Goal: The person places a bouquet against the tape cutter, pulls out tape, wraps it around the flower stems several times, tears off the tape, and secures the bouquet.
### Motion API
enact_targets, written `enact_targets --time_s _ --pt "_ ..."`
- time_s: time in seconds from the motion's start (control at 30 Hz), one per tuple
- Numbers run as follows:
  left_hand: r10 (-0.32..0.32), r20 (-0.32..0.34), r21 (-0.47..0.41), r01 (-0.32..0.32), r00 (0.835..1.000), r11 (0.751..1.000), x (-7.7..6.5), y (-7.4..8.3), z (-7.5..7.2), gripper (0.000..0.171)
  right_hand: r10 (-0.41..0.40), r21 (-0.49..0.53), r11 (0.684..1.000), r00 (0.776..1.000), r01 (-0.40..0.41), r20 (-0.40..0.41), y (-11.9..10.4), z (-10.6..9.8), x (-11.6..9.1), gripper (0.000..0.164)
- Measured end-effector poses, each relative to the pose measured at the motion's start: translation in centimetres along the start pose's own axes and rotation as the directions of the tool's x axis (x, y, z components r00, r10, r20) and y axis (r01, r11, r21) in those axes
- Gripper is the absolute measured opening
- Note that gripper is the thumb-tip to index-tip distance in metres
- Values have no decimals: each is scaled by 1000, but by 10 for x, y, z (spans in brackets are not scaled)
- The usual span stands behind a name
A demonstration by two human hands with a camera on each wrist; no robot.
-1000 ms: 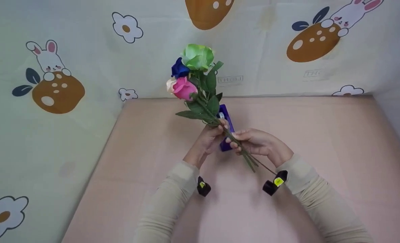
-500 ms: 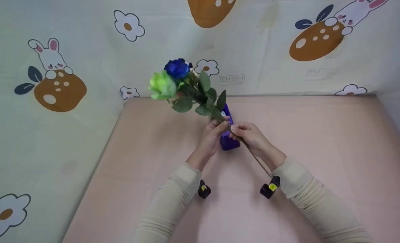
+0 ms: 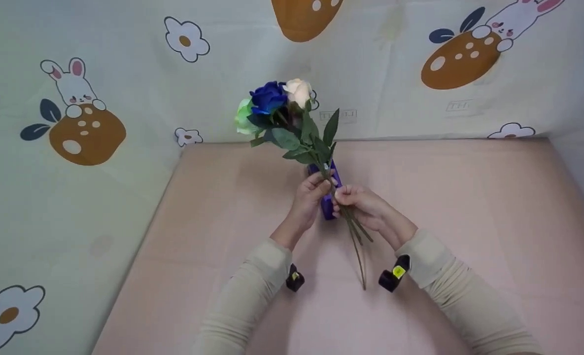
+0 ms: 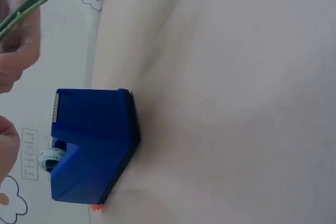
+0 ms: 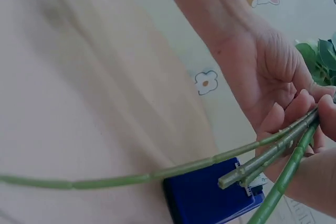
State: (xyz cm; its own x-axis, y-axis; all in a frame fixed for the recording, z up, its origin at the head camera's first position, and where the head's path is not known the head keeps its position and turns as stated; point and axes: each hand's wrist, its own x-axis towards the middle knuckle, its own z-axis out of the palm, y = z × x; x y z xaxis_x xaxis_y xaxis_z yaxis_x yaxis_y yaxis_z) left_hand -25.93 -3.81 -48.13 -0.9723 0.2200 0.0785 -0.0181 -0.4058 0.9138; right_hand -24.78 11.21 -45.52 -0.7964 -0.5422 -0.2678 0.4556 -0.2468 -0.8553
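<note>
A bunch of artificial roses is held above the table, heads up and leaning left: a blue rose (image 3: 268,97), a cream rose (image 3: 299,91) and a green rose (image 3: 244,117). My left hand (image 3: 309,202) grips the stems just below the leaves. Lower down, the thumb and fingers of my right hand (image 3: 368,209) pinch the same stems (image 5: 283,142). One stem hangs well below the others. Beyond the hands stands a blue tape dispenser (image 4: 94,145) with a tape roll (image 4: 51,159) in it. In the head view, hands and stems partly cover the dispenser.
The pink tabletop (image 3: 223,207) meets a patterned cloth backdrop (image 3: 370,59) at its far edge. A black wrist camera (image 3: 295,278) sits by the left cuff, another wrist camera (image 3: 394,273) by the right cuff.
The bunch has turned in my hands: the pink rose has gone from sight, while the blue and cream ones now face the head camera. The long stem has swung left, away from the right cuff.
</note>
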Motion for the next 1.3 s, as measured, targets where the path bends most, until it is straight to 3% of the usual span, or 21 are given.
enact_targets --time_s 0.1,0.23,0.37,0.53,0.67,0.9,1.0,1.17,1.3 --pt "12 35 -11 -11 999 1000 -4 -4 -2 51 4 58 998 1000 -5 12 4 1 0 23" --pt "25 6 -14 -24 1000 1000 -6 -3 -2 22 6 91 996 999 -11 52 7 0 1 16" --pt "65 -76 45 -61 995 997 -3 0 0 11 -26 -46 999 998 29 54 9 -1 2 19" --pt "44 -115 83 -35 992 996 -3 -2 3 12 -65 -217 974 998 59 -20 11 4 5 22" --pt "36 -102 107 -25 994 994 -2 -5 2 13 -111 -323 944 988 70 -110 11 9 4 23" --pt "8 -91 144 5 996 990 -1 -1 -8 9 -157 -500 865 968 40 -194 7 13 2 32" --pt "3 -80 161 10 997 987 -2 0 -11 8 -143 -511 860 968 19 -205 4 10 2 34" --pt "25 -30 221 -18 999 975 -3 -1 -12 21 -107 -506 862 985 24 -135 3 5 2 28" --pt "-38 4 222 36 999 974 -5 -1 -12 26 -130 -484 873 984 58 -118 3 6 3 22"
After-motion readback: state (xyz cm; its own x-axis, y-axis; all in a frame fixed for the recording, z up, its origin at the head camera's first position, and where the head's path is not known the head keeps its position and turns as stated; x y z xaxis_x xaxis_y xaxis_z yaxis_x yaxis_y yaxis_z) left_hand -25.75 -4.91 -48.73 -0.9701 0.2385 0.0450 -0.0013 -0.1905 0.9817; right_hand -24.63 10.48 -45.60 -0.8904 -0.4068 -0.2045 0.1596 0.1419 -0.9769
